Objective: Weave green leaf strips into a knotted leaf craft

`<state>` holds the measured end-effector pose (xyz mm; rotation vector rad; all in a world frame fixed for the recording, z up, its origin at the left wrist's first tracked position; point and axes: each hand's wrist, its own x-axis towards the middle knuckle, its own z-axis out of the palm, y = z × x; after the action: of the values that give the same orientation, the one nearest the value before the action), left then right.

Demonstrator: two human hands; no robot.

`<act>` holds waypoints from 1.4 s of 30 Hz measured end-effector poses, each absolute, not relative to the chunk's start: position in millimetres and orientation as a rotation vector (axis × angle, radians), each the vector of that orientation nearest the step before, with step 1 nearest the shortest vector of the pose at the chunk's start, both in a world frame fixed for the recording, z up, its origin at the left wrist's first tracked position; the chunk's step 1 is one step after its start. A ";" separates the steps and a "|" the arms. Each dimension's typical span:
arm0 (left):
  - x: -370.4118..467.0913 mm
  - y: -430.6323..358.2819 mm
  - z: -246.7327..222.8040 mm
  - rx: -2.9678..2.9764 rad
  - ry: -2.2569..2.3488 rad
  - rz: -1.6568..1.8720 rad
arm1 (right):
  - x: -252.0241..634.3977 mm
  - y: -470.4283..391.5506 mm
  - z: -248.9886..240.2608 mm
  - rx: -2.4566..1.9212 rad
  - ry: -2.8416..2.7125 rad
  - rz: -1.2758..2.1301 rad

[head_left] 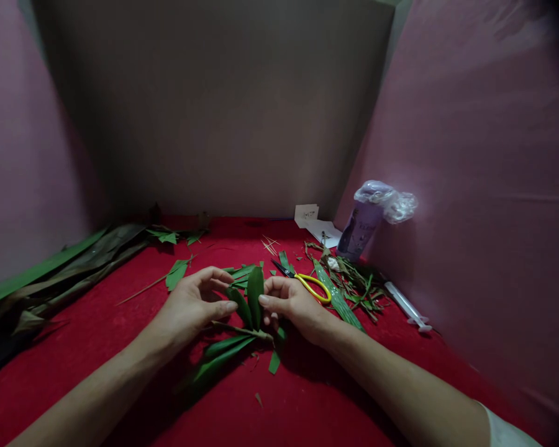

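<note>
A leafy green sprig [261, 335] spreads its leaves between my hands, low over the red cloth. My right hand [291, 304] pinches the upright green leaf [256, 295] at its right edge, thumb in front. On the other side, my left hand [198, 301] has its thumb on a smaller leaf [241, 307], its fingers curled around near that leaf's tip. The fingertips behind the leaves are partly hidden. Just beyond my right hand lie scissors [313, 287] with yellow handles and dark blades. Cut leaf pieces [243, 273] lie behind the sprig.
Long leaves [69, 267] line the left side. At right are a heap of stems and dry leaves [361, 285], a plastic syringe [407, 307] and a purple cup [359, 230] topped with clear plastic. Thin sticks [270, 244] and white papers [323, 231] lie farther back. Walls rise on three sides.
</note>
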<state>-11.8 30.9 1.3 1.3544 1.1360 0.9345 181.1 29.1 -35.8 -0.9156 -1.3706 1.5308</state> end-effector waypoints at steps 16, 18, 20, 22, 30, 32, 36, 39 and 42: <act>-12.9 31.8 8.4 1.342 1.149 1.046 | 180.4 30.7 -37.8 -0.909 -1.363 1.542; -11.1 31.5 5.4 1.365 1.088 1.072 | 180.2 30.9 -38.3 -0.907 -1.362 1.541; -10.1 31.1 2.9 1.375 1.071 1.062 | 180.1 30.6 -38.0 -0.906 -1.364 1.540; -10.0 30.4 1.1 1.373 1.086 1.023 | 179.9 30.1 -37.1 -0.905 -1.366 1.538; -12.3 29.7 -5.2 1.373 1.054 0.921 | 179.9 29.6 -35.8 -0.908 -1.361 1.535; -12.0 31.1 -7.1 1.398 1.061 0.935 | 180.2 30.0 -36.5 -0.904 -1.361 1.542; -10.1 32.4 -8.1 1.465 1.114 1.020 | 180.3 30.4 -37.1 -0.893 -1.357 1.550; -7.7 31.4 -6.0 1.473 1.137 1.061 | 180.0 30.0 -36.8 -0.884 -1.351 1.544; -5.6 30.6 -4.1 1.463 1.136 1.067 | 179.4 29.4 -36.6 -0.879 -1.347 1.535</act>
<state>-5.6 30.6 -4.1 1.4633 1.1363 1.0675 179.4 29.4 -36.6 -0.8792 -1.3470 1.5351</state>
